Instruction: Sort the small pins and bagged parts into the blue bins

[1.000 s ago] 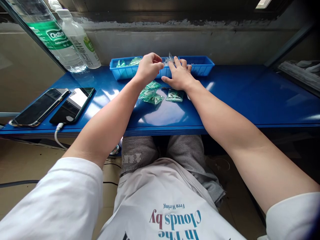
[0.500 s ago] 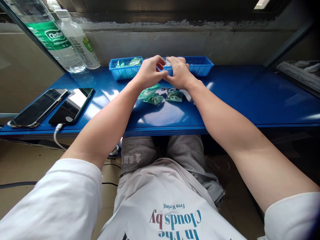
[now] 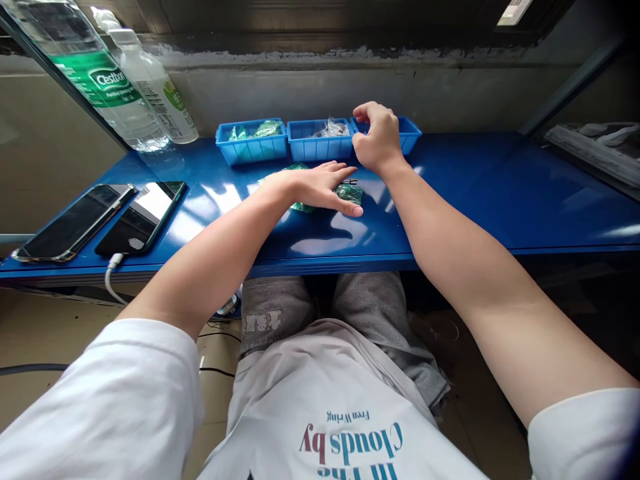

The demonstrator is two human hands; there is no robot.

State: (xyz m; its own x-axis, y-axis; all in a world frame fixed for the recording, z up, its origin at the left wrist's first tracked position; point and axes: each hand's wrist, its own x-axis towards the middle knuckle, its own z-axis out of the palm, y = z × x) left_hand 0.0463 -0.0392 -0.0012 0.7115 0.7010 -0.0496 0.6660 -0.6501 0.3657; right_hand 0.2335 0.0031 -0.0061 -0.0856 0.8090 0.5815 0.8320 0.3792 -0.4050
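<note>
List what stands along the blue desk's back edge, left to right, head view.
Large green-labelled bottle, smaller bottle, left blue bin with green packets, middle blue bin with clear plastic, right blue bin.

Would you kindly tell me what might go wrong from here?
The left hand is spread over the green packets, so a sweep might scatter them. The right hand is at the rightmost blue bin and might nudge it. The white cable hangs over the table's front edge, so a snag might drag the plugged-in phone.

Left hand over packets, blue trays
</note>
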